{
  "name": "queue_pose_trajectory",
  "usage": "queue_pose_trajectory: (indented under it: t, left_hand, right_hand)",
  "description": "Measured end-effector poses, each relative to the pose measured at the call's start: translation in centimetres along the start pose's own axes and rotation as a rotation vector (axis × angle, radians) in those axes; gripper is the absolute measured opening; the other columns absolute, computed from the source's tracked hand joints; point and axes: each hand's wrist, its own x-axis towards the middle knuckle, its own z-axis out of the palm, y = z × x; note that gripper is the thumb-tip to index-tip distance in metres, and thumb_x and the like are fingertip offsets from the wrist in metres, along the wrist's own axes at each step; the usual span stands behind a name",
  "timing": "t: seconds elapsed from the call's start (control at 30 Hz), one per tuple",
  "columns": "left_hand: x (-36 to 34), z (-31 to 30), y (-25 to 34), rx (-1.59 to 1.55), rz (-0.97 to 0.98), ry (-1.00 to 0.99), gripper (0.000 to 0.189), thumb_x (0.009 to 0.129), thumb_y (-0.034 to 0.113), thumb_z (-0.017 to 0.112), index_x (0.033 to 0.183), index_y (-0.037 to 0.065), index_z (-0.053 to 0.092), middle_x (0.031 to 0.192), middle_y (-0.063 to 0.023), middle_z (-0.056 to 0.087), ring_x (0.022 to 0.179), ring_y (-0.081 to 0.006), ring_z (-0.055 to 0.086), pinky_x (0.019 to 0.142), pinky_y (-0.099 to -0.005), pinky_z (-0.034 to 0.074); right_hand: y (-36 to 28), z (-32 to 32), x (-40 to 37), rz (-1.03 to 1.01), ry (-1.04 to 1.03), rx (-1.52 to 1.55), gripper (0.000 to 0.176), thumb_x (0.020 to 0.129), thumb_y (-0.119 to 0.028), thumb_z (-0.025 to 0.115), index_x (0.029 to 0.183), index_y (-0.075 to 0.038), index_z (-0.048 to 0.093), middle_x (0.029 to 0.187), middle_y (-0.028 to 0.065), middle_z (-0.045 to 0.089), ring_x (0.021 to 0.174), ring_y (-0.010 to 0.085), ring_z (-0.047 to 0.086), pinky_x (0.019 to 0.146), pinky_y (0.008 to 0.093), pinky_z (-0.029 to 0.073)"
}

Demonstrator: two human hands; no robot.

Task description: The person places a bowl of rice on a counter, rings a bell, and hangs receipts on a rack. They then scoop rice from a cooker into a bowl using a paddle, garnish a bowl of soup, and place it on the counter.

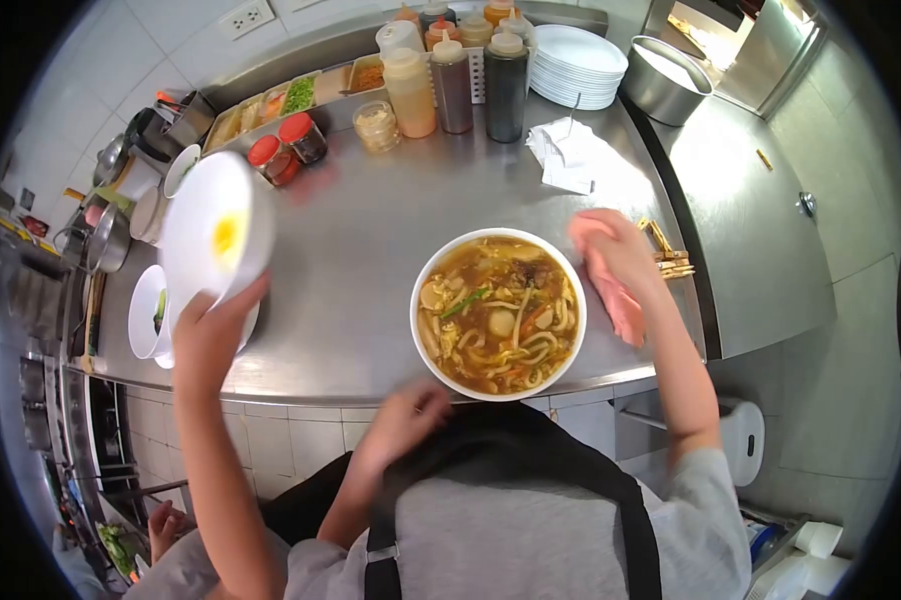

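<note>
My right hand (626, 258) grips a pink cloth (619, 310) on the steel counter, to the right of a large white bowl (418, 328). That bowl is filled with noodle soup (501, 315) in brown broth, with egg, vegetables and a round pale piece on top. My left hand (408, 422) is at the counter's front edge, just below and left of the bowl; its fingers are smeared by motion. On the left, a co-worker's hand (211, 325) holds up a tilted, blurred white bowl (193, 215) with a yellow patch inside.
Sauce bottles (451, 90), stacked white plates (578, 65) and a metal pot (669, 80) stand along the back. Red-lidded jars (273, 160) sit before the ingredient trays (316, 88). Paper slips (566, 155) lie behind the soup bowl. Wooden clothespins (674, 265) lie near the right edge.
</note>
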Motion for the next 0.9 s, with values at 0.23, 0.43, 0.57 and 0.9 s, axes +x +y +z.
queue_pose_trajectory:
  t: [0.23,0.43,0.57,0.9]
  left_hand:
    - [3.7,-0.7,-0.1,0.035,0.107,0.273,0.020,0.084,0.008,0.041,0.100,-0.002,0.041,0.071,-0.0102,0.058,0.049,-0.0146,0.057,0.039,-0.0240,0.045]
    - [4.9,-0.5,-1.1,-0.268,0.020,0.205,0.020,0.085,0.010,0.037,0.101,-0.002,0.036,0.071,-0.0134,0.058,0.056,-0.0187,0.060,0.043,-0.0251,0.048]
    - [5.1,-0.6,-1.0,-0.361,-0.018,0.175,0.022,0.087,0.012,0.036,0.104,-0.001,0.033,0.073,-0.0143,0.058,0.058,-0.0201,0.061,0.045,-0.0258,0.049]
    - [5.8,-0.9,-1.7,-0.394,-0.037,0.086,0.030,0.088,0.014,0.035,0.113,0.000,0.028,0.079,-0.0153,0.059,0.062,-0.0217,0.062,0.050,-0.0271,0.051]
  right_hand:
    - [-4.8,8.8,9.5,-0.297,-1.002,-0.188,0.028,0.079,-0.023,0.047,0.097,-0.006,0.060,0.097,0.0027,0.059,0.089,0.0139,0.054,0.075,0.0274,0.044]
    - [-7.8,11.7,9.9,0.096,-1.387,-0.072,0.030,0.079,-0.027,0.054,0.098,-0.006,0.059,0.098,0.0032,0.059,0.086,0.0103,0.053,0.073,0.0221,0.042]
    - [-6.4,8.6,11.1,-0.196,-1.165,-0.382,0.030,0.075,-0.030,0.060,0.092,-0.005,0.058,0.085,0.0042,0.059,0.081,0.0104,0.053,0.070,0.0227,0.041]
    - [-1.7,-0.5,-0.6,0.023,-0.320,-0.267,0.029,0.073,-0.031,0.062,0.075,-0.004,0.050,0.066,-0.0018,0.045,0.061,0.0067,0.041,0.053,0.0220,0.033]
